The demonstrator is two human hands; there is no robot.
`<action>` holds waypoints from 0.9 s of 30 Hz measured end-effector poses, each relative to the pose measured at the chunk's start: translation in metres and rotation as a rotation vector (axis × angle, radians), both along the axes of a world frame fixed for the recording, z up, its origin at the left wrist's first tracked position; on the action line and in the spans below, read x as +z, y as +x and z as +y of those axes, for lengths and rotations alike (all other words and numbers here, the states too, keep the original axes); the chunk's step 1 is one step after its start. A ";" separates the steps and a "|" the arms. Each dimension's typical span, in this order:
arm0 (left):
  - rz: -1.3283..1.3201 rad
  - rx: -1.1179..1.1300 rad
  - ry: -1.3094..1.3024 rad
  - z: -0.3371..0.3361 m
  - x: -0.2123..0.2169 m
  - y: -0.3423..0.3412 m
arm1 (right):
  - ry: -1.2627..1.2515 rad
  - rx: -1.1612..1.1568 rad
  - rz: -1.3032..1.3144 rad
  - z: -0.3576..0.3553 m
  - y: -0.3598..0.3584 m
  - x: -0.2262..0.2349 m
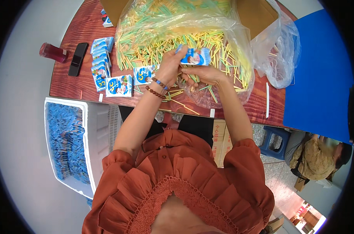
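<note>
My left hand (pixel 171 66) is closed on a small blue-and-white printed packet (pixel 196 57) over the heap of sticks. Just below it, my right hand (pixel 208 74) has its fingers curled in; thin sticks show beside them, and whether they are gripped is hard to make out. Thin yellow and green sticks (pixel 145 50) fill a large clear plastic bag (pixel 177 24) opened across the table. Two more packets lie left of my left wrist: one flat packet (pixel 119 86) and one partly covered packet (pixel 143 75). An overlapping row of packets (pixel 100 58) runs beyond them.
A black phone (pixel 78 59) and a red-capped jar (pixel 53 52) are at the table's left. A white foam box (pixel 89 144) full of blue packets stands below. On the right are a crumpled clear bag (pixel 278 58), a blue board (pixel 317 74), a blue stool (pixel 274 142) and another person (pixel 315 160).
</note>
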State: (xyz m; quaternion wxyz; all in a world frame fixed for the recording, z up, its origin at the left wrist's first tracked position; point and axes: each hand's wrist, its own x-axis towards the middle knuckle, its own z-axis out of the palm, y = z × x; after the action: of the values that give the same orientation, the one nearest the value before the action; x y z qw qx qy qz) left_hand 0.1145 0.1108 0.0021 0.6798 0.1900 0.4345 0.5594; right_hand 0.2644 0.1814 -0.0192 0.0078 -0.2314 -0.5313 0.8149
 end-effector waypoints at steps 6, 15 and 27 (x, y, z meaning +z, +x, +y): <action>0.018 0.252 0.223 -0.005 -0.011 -0.013 | 0.012 -0.220 0.065 0.000 -0.006 -0.014; -0.664 0.512 0.144 -0.024 -0.032 0.010 | 0.210 -0.970 0.353 -0.071 -0.062 0.006; -0.124 0.598 0.097 -0.049 -0.034 -0.023 | 0.184 -0.903 0.393 -0.051 -0.049 0.007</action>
State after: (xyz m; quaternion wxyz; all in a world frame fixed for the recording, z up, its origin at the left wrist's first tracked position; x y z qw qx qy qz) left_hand 0.0919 0.0623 -0.0315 0.5003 0.0513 0.4018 0.7653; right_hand 0.2152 0.1299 -0.0124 0.4800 -0.2786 -0.4363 0.7082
